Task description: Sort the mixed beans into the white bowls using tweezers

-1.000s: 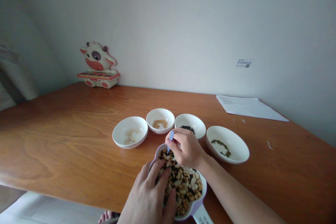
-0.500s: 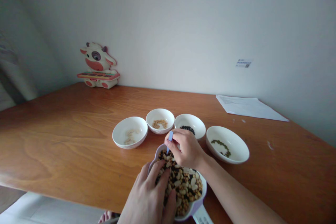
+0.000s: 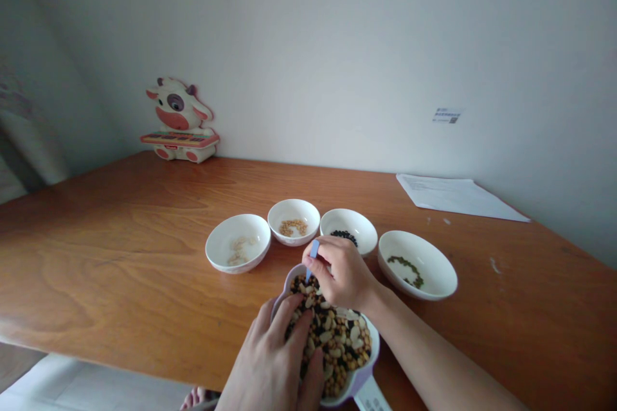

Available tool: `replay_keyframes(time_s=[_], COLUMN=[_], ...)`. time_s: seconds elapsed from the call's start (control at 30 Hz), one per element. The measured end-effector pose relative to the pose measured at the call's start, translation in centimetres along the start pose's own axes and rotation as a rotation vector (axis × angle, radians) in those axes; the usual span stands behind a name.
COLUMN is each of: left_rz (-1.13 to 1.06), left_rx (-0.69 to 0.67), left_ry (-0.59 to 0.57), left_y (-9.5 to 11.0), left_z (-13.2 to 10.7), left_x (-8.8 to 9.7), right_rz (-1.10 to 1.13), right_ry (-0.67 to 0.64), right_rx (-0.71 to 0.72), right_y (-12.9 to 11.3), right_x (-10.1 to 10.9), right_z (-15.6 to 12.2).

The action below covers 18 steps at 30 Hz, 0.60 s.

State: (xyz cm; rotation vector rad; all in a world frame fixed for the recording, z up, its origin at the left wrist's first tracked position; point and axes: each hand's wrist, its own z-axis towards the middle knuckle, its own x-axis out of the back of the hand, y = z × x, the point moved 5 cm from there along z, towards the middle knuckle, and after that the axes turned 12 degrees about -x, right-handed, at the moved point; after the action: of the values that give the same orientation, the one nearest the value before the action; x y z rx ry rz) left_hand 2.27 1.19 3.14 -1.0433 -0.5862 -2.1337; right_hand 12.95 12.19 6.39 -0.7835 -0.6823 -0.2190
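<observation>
Table [image 3: 159, 270]: wood, carries the lot.
Tub [image 3: 362, 377]: near side, loaded with mixed beans [image 3: 332, 335].
Left hand [image 3: 274, 347]: fingers spread over tub's left side (contact unclear).
Right hand [image 3: 344, 271]: fingers pinching blue tweezers [image 3: 314, 249].
Bowls [image 3: 438, 268]: four, just beyond tub; pale, yellow, black, green, left to right.
Tweezers: down at tub's far end; looks like picking.
Beans: next pick calls for tips closed on one, then clean lift.
</observation>
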Motion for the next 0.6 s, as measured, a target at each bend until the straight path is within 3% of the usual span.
replay_keyframes(time_s=[0.6], left_rz=[-0.005], left_rx=[-0.011], left_ry=[-0.013], left_y=[0.29], left_z=[0.44], left_x=[0.22], right_rz=[-0.031], right_ry=[0.153], right_rx=[0.008], right_y=[-0.38], right_x=[1.04], right_z=[0.01])
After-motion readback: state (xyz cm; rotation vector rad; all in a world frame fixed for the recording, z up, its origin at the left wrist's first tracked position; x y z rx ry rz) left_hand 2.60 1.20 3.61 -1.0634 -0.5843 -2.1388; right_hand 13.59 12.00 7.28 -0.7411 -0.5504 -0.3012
